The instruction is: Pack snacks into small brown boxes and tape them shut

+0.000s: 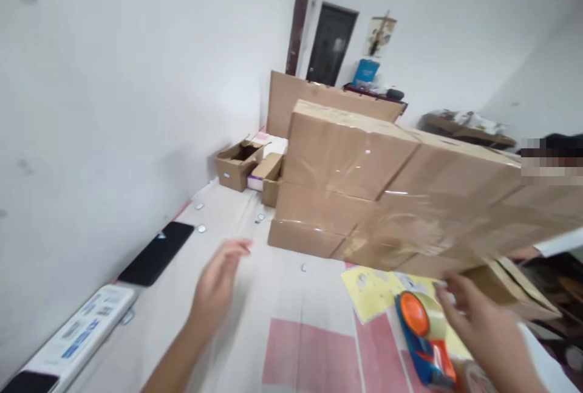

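My left hand (217, 287) hovers over the pale table cover, in front of the cardboard box stack (332, 156). Its fingers are loosely bent, nothing is visible in them, and it is slightly blurred. My right hand (489, 326) is just right of a blue and orange tape dispenser (416, 332) holding a roll of tape. The fingers of that hand are curled but apart, and I make out no object between them; whether it touches the dispenser I cannot tell. Under the dispenser lies a yellow sheet (371, 293). A second tape roll (473, 376) is partly hidden beside my right wrist.
Along the left wall lie a black phone (157, 254) and a long white box (82, 335). Small cartons, one an open box (234, 168), stand behind the stack's left end. An open carton (505, 290) sits at right. Another person (553, 150) is behind the stack.
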Motion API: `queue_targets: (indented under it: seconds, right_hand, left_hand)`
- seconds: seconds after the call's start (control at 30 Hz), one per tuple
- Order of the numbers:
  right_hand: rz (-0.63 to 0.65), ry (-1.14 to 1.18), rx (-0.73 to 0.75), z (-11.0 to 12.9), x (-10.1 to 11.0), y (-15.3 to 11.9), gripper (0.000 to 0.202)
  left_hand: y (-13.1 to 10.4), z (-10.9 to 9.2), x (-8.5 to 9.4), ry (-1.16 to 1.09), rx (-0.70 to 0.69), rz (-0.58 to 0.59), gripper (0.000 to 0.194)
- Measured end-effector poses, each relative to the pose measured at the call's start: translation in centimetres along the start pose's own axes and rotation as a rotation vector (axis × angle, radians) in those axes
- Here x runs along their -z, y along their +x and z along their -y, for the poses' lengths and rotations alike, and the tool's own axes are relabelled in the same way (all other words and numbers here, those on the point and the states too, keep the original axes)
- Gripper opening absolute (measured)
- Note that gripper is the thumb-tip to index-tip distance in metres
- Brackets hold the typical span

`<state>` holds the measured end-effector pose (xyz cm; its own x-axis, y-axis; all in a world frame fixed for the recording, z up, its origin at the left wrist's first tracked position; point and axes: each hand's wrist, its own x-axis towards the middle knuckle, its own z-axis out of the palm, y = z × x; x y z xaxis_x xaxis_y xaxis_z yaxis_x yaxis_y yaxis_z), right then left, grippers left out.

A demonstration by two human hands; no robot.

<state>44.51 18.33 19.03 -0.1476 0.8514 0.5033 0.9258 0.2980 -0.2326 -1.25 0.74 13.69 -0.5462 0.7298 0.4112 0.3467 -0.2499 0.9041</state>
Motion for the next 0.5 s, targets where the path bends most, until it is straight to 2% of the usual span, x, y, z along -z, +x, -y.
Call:
queue_targets:
  seconds: [0.07,0.1,0.17,0.2,0.27,0.37,0.43,0.5]
  right_hand:
    - [0.195,0.197,0.187,9.9,-3.2,-1.3,0.031]
    - [0.289,0.309,0.282,15.0,-5.2,-2.0,0.028]
    - [0.387,0.514,0.449,24.8,-9.8,-2.7,0.026]
    - [0.419,0.597,0.507,29.2,-12.3,-2.6,0.029]
    - [0.429,0.725,0.534,36.7,-17.4,-1.6,0.033]
    - [0.306,0.712,0.431,44.7,-24.1,1.9,0.043]
    - [0.257,0.597,0.225,48.0,-27.4,4.8,0.046]
    - [0.231,0.535,0.096,49.9,-29.5,7.7,0.048]
  left_hand:
    - [4.3,4.1,3.6,0.151,0.030,-0.302,0.020]
    - [6.5,6.1,4.6,0.218,0.060,-0.402,0.021]
    - [10.6,9.9,5.5,0.334,0.141,-0.444,0.035]
    - [12.4,11.6,5.3,0.356,0.157,-0.449,0.048]
    - [15.5,14.3,4.5,0.407,0.177,-0.438,0.075]
    - [19.1,17.0,2.6,0.492,0.199,-0.442,0.107]
    - [20.8,18.1,1.5,0.587,0.210,-0.433,0.113]
    - [22.2,19.2,0.6,0.627,0.214,-0.429,0.109]
